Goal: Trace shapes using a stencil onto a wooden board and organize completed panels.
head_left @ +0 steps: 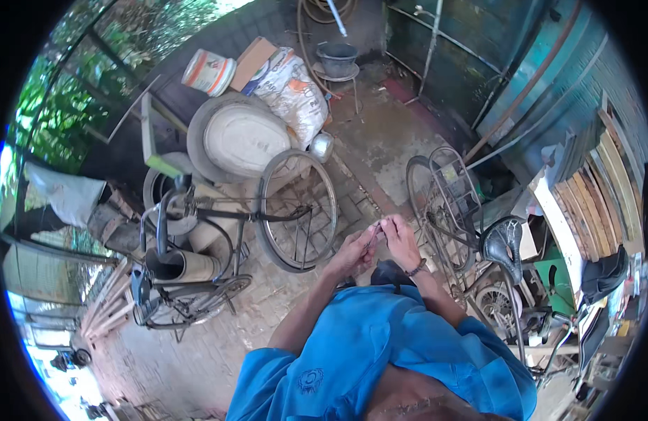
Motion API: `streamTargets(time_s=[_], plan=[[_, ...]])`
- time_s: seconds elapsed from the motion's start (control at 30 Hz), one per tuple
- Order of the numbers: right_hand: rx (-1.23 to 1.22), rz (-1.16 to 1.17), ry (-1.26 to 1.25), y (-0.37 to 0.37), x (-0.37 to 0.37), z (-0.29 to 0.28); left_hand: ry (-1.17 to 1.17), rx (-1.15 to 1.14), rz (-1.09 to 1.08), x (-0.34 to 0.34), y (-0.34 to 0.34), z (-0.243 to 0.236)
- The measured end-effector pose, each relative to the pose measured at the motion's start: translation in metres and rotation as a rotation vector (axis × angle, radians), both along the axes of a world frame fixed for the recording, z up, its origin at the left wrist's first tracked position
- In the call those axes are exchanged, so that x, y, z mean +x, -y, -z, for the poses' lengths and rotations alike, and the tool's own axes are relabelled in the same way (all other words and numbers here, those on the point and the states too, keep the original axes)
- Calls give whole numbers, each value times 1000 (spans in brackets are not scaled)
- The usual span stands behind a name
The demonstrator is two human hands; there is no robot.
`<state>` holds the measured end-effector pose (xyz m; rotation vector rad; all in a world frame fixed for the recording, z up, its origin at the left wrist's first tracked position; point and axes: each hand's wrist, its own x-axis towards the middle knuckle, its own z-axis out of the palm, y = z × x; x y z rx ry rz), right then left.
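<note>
My left hand (350, 257) and my right hand (401, 243) meet in front of my body, near the middle of the view. The left fingers are curled around a small, thin, dark piece (372, 237), too small to name. Closed in a pinch, the right thumb and fingertips press at its upper end. A dark band circles my right wrist. To the left of my hands is the wheel (266, 235) of a bicycle, with its frame (222, 214) reaching leftward. Neither hand touches it.
Another bicycle with a black saddle (503, 241) and a rear carrier (456, 188) stands close on the right. Boards (590, 203) are stacked beyond it. A big oval tub (246, 140), a white sack (294, 95) and a bucket (210, 72) are at the back left.
</note>
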<state>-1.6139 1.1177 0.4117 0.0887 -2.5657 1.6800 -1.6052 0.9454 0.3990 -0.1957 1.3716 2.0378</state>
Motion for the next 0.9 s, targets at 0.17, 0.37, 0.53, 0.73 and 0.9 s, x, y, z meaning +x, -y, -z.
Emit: streamTargets(time_s=[0.17,0.37,0.53,0.73,0.9], plan=[[3,145,41,-10,-51,6,121,111,-49,-58,-29,15],[491,-268,-54,-34,-86,-8,202,422,-217,-135,-53,62],[628,-347,-201,-76,-117,-2,325,149,-410,-182,-106,18],[354,-311,-207,-107,-169,-20,319,-96,7,-236,-106,16],[645,-149,-294,-111,-231,15,278,-320,261,-297,-135,28]])
